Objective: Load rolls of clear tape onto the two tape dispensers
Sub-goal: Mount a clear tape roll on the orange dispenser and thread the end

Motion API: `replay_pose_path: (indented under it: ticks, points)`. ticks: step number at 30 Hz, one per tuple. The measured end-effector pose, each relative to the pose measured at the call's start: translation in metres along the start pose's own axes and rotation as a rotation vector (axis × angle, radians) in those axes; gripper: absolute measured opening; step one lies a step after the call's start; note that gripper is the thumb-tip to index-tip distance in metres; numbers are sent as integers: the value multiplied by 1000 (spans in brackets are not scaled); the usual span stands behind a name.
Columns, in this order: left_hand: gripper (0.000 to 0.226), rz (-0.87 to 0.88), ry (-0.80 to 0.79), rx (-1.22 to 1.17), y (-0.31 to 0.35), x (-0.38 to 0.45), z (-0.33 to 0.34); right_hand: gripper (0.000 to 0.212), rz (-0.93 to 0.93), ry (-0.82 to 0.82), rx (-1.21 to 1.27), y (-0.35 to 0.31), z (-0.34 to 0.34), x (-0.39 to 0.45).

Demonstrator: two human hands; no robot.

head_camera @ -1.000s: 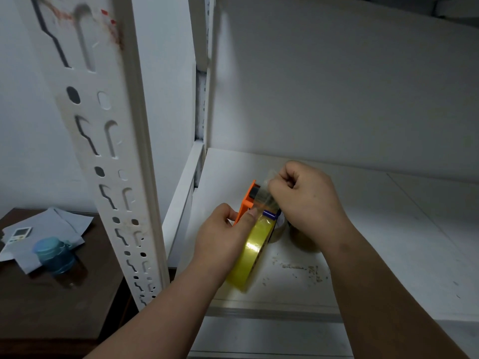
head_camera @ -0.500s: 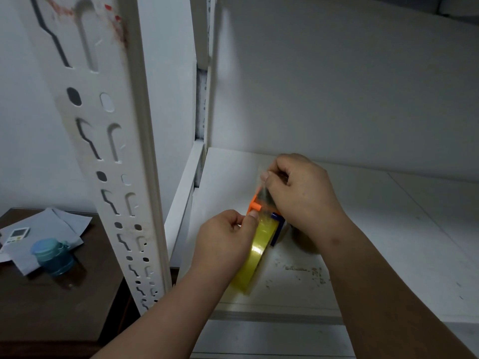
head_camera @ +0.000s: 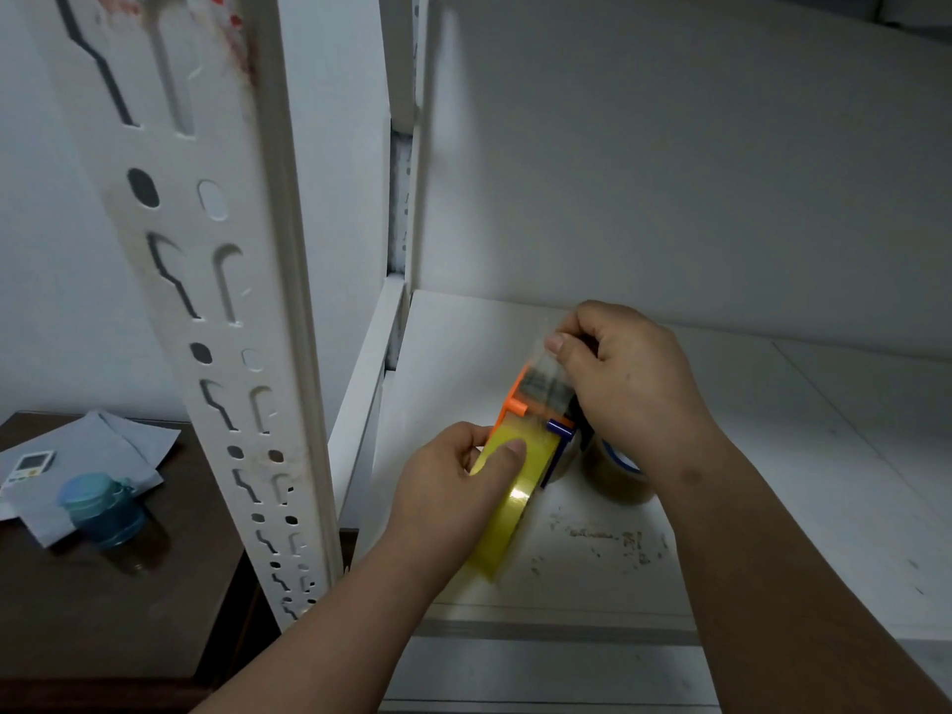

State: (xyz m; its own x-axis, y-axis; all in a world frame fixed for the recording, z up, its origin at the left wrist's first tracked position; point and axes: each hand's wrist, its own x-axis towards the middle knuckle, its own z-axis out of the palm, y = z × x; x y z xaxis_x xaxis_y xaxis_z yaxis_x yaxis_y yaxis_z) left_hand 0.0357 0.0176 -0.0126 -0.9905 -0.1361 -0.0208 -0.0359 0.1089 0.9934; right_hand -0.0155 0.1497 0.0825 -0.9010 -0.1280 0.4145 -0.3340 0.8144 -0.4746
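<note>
Both hands' grip point(head_camera: 626, 383) around dispenser point(head_camera: 520, 404)

The tape roll point(head_camera: 507, 502) gripped in the left hand point(head_camera: 443, 487) is glossy, translucent yellowish film, and the dispenser point(head_camera: 520, 399) just above that grip looks like smooth orange plastic. The strip point(head_camera: 546, 373) pinched by the right hand point(head_camera: 626, 383) is clear and shiny. Under both hands the shelf point(head_camera: 772, 456) is matt white, scuffed and flaking, and the upright post point(head_camera: 216, 301) left of them is painted white metal, stained.
</note>
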Motion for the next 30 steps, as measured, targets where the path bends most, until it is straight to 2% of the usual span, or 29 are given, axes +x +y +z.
replay_pose_path:
  ticks: [4,15,22,26,30]
  points:
    - [30,-26,15,-24,0,0,0,17,-20,23,14,3,-1,3]
    - [33,-55,99,93,7,8,4,18,-25,37,90,-2,-12,10]
    - [10,-47,-12,-5,-1,4,-5,18,-69,24,92,-2,-10,12]
    - [31,-39,8,-28,-1,3,-3,19,-85,56,91,-5,-13,12]
    - [32,-48,46,-5,-3,5,-1,18,-53,59,106,-7,-18,13]
